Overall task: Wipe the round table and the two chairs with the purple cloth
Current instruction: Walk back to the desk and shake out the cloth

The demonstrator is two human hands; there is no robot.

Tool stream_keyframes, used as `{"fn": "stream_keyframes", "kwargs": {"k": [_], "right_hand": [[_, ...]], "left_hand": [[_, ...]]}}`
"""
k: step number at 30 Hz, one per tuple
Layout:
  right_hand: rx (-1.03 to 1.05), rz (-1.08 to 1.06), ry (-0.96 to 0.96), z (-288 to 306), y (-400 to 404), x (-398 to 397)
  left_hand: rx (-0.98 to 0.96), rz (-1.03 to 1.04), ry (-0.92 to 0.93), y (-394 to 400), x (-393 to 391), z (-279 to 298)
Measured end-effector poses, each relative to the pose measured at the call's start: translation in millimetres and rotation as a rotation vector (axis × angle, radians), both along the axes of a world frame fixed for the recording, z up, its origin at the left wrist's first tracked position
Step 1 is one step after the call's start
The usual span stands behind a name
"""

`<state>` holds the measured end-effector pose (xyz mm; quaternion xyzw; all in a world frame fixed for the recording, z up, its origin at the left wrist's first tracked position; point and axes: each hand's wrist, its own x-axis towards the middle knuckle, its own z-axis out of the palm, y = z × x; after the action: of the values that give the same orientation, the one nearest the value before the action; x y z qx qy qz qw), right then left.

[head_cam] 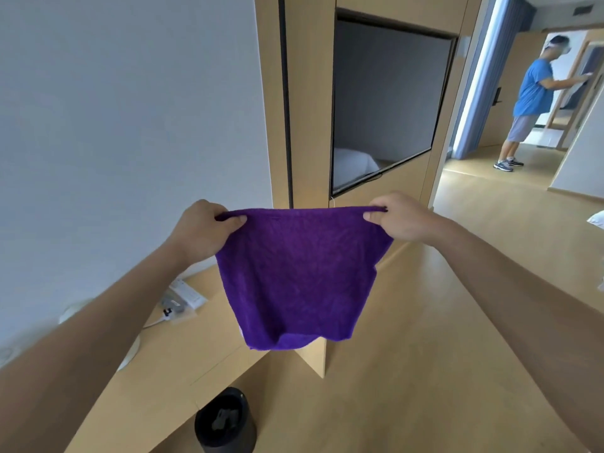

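The purple cloth (299, 279) hangs spread out in the air in front of me, held up by its two top corners. My left hand (202, 228) pinches the upper left corner between thumb and fingers. My right hand (400, 215) pinches the upper right corner the same way. The cloth's lower edge hangs loose above the desk end. No round table or chair shows in this view.
A long wooden desk (183, 364) runs along the white wall at left, with a power strip (183, 297) and cables on it. A black waste bin (225, 423) stands below it. A wall-mounted TV (385, 103) is ahead. Another person (531, 99) stands in the doorway at far right.
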<state>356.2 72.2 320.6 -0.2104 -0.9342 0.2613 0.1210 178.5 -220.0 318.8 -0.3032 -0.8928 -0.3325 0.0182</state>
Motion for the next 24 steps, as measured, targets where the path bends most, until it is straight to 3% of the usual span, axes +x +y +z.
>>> {"fn": "stream_keyframes", "kwargs": {"k": [4, 6, 14, 16, 20, 22, 24], "right_hand": [[0.036, -0.009, 0.014, 4, 35, -24], [-0.033, -0.008, 0.001, 3, 49, -35], [-0.457, 0.046, 0.059, -4, 110, -95], [-0.676, 0.073, 0.062, -6, 118, -112], [-1.135, 0.368, -0.065, -1, 117, -141], [-1.263, 0.555, -0.133, 7, 113, -154], [-1.316, 0.728, -0.201, 15, 114, -164]], "left_hand": [[-0.123, -0.008, 0.184, 36, -18, 0], [-0.146, -0.035, 0.161, 51, -24, 0], [0.193, 0.182, -0.44, 90, -47, 1], [0.318, 0.22, -0.563, 108, -44, 1], [0.511, 0.07, -0.71, 155, -33, 7], [0.417, -0.1, -0.668, 181, -24, 14], [0.248, -0.215, -0.489, 203, -15, 21]]}}
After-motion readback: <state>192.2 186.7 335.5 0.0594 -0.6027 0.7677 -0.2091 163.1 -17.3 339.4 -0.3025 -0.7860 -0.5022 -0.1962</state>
